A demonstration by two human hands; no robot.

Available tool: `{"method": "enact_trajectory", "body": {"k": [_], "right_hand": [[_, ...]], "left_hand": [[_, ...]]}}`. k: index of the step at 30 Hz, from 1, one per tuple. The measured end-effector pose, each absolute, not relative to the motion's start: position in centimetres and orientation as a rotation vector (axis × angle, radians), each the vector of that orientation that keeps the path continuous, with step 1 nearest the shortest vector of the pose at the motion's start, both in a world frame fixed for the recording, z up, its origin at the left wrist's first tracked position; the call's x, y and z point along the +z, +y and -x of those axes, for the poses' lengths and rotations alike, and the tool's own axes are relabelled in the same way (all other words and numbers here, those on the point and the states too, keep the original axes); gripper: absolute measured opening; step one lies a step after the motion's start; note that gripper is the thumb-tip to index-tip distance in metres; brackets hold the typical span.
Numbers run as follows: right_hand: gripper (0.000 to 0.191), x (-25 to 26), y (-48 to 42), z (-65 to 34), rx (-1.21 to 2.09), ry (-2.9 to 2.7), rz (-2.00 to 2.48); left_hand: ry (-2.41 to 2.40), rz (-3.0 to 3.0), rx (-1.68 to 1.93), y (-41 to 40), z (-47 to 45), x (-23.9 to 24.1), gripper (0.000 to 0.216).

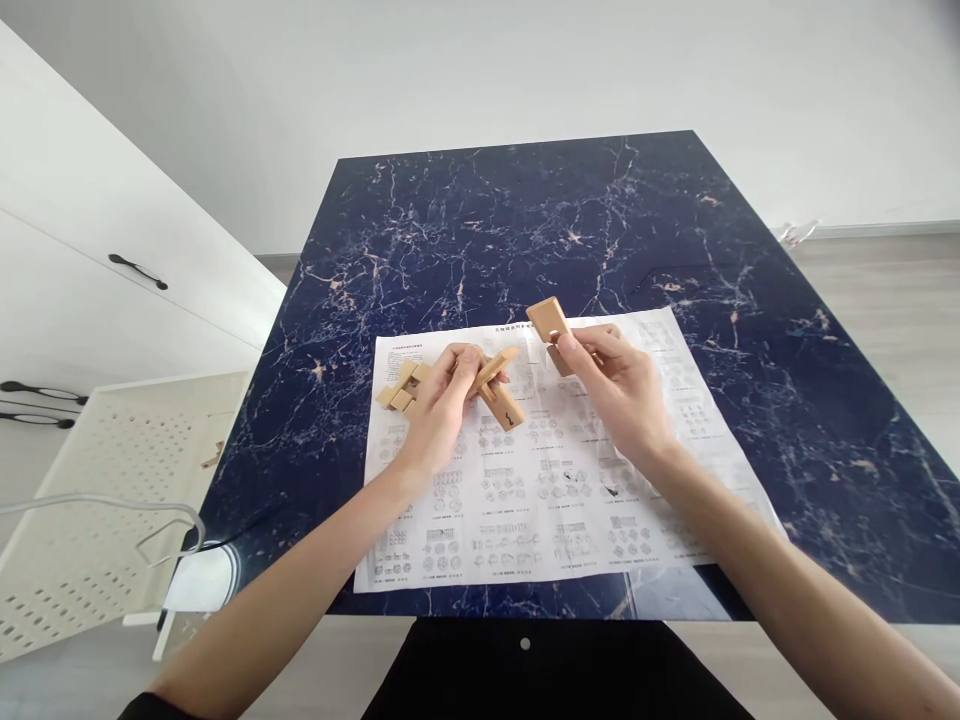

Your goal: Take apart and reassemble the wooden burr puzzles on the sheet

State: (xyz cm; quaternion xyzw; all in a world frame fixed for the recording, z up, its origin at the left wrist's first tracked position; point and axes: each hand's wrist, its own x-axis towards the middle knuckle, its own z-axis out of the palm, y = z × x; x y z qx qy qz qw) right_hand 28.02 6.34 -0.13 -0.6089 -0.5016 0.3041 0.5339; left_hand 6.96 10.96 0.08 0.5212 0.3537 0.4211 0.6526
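Above a printed instruction sheet point(487, 555), my left hand point(442, 405) grips a few joined wooden puzzle pieces point(504, 405). One flat bar of these crosses another that carries a small dark mark. My right hand point(622, 380) pinches a separate wooden puzzle piece point(547, 318), which has a notch or hole in its lower edge. A gap lies between the two hands. Just left of my left hand, more wooden blocks point(401, 390) rest on the sheet, partly hidden by the hand.
The sheet lies on a dark blue marble-patterned table point(495, 230). White cabinets point(127, 200) with black handles stand at the left. Beside the table's left edge is a white perforated panel point(112, 500) with a pale cable point(97, 497) in front. A round white object point(202, 578) sits at the near left corner.
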Motion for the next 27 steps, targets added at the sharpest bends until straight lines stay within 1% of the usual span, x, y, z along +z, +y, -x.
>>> {"method": "enact_trajectory", "body": {"k": [4,6,10,19,23,24,27], "right_hand": [[0.036,0.0,6.3,-28.1,1.204,-0.936,1.266],[0.038,0.3,6.3,-28.0,1.334,-0.875,1.147],[0.039,1.1,6.2,-27.8,1.490,-0.877,1.007],[0.038,1.6,5.9,-28.0,1.747,-0.983,0.865],[0.034,1.4,5.8,-28.0,1.699,-1.032,0.884],[0.039,1.3,5.8,-28.0,1.676,-1.033,0.896],[0.064,1.4,5.8,-27.9,1.626,-1.045,0.928]], "left_hand": [[0.839,-1.301,0.975,10.8,-7.0,-0.1,0.036],[0.899,-1.368,0.984,10.8,-7.1,0.0,0.037],[0.998,-1.541,1.010,10.7,-7.2,0.5,0.038],[0.903,-1.641,1.082,10.3,-7.3,0.4,0.027],[0.852,-1.641,1.124,10.2,-7.3,0.5,0.025],[0.845,-1.645,1.128,10.2,-7.3,0.5,0.024],[0.832,-1.674,1.127,10.2,-7.3,0.4,0.021]]}}
